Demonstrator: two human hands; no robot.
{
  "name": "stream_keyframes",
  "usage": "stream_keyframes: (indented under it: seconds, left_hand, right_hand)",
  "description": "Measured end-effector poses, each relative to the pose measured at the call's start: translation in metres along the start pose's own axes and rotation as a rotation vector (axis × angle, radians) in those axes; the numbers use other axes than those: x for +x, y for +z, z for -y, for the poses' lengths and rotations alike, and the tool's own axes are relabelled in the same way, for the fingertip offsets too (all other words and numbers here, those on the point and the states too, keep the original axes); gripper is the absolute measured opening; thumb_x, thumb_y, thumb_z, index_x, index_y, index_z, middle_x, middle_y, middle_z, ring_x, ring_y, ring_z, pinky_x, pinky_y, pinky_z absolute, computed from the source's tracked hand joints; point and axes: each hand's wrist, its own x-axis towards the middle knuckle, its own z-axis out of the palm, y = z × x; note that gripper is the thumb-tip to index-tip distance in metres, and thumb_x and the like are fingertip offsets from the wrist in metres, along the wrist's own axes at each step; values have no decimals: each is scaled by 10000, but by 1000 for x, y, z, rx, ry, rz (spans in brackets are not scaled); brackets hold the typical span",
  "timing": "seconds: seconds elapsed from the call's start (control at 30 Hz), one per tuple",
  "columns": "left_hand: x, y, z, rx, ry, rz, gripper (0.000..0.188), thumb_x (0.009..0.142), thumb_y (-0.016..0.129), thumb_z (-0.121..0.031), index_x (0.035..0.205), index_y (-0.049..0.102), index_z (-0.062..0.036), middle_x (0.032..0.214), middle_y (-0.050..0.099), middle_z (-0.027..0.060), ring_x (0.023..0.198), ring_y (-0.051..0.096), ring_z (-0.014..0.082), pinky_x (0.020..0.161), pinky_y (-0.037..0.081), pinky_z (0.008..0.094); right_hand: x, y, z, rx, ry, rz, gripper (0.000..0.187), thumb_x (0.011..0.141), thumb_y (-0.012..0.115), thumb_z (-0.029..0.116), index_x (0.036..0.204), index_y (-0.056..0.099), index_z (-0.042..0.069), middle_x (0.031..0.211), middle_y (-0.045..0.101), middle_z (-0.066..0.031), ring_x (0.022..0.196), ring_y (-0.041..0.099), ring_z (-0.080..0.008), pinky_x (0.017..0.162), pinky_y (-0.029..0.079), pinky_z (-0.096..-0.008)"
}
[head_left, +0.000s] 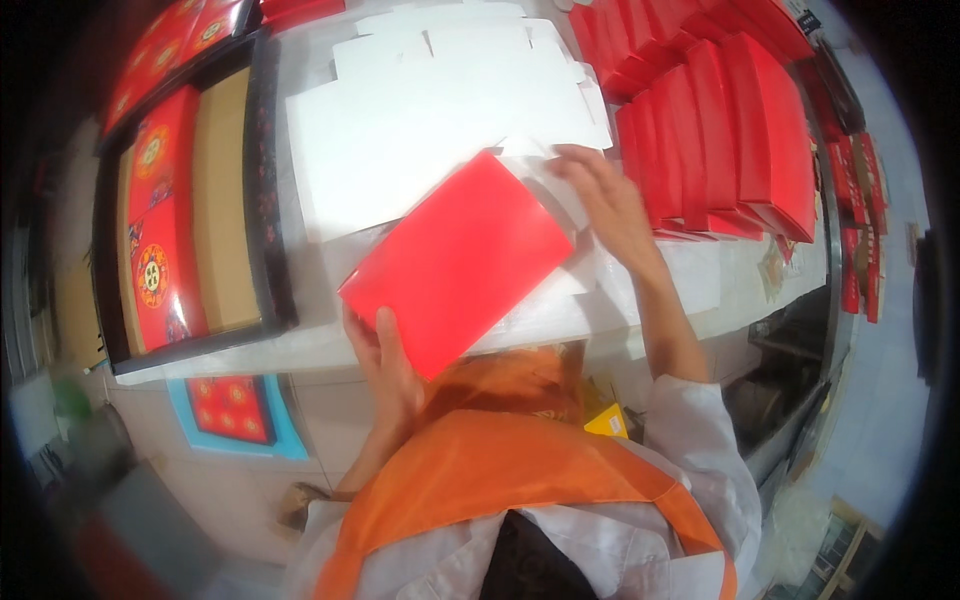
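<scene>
A plain red carton (465, 255) lies tilted in front of my body, above the table's near edge. My left hand (385, 355) grips its lower left corner, thumb on the near side. Beyond the carton's right edge, my right hand (605, 200) is raised with its fingers stretched out, slightly blurred, holding nothing that I can see. White flaps show beside the carton's upper right edge; whether they belong to it I cannot tell. Behind it spreads a pile of flat white box blanks (450, 85).
To the right stand rows of red cartons (700, 140). On the left a dark-rimmed tray (268, 200) holds patterned red boxes (155, 240) on a brown base. A red patterned package (230, 408) rests on a blue sheet (290, 430) below the table.
</scene>
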Motion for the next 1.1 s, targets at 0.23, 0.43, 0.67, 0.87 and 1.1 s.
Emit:
stream_keyframes:
  seconds: [0.23, 0.43, 0.67, 0.87, 1.1]
  left_hand:
    - [-10, -6, -11, 7, -82, 29, 750, 838, 529, -65, 1396, 30, -121, 1259, 383, 102, 1139, 414, 207, 956, 363, 354]
    - [-33, -29, 12, 218, -303, 325, 466, 798, 631, -166, 1187, 390, -80, 1187, 444, 79, 1076, 432, 155, 915, 361, 297]
    - [-59, -38, 22, 95, -228, 587, 567, 821, 591, -196, 1304, 331, -54, 1264, 416, 123, 1186, 381, 190, 997, 292, 317]
    - [-13, 11, -17, 367, 449, 526, 606, 810, 591, -181, 1327, 305, -50, 1252, 435, 150, 1159, 424, 241, 979, 316, 305]
    - [11, 14, -31, 532, 176, 406, 147, 802, 605, -127, 776, 514, -14, 835, 530, 119, 917, 544, 207, 805, 406, 255]
  right_hand:
    - [-68, 37, -8, 151, 25, -61, 426, 897, 462, 194, 1263, 400, -16, 1204, 492, -148, 1107, 473, -218, 934, 373, -313]
    - [-69, 48, -20, 303, -21, -378, 389, 926, 411, 181, 1255, 382, -24, 1243, 443, -128, 1071, 471, -195, 905, 383, -317]
    - [-87, 60, -6, 636, 84, -338, 291, 919, 417, 146, 1139, 486, -31, 1054, 515, -92, 709, 452, -83, 631, 403, -211]
    - [-100, 65, -1, 530, 17, -358, 274, 917, 391, 131, 1120, 477, -33, 1082, 493, -97, 747, 464, -127, 713, 428, -252]
    - [-111, 76, -17, 588, -108, -365, 205, 916, 335, 117, 963, 485, -14, 1310, 382, -145, 1097, 469, -245, 889, 386, -355]
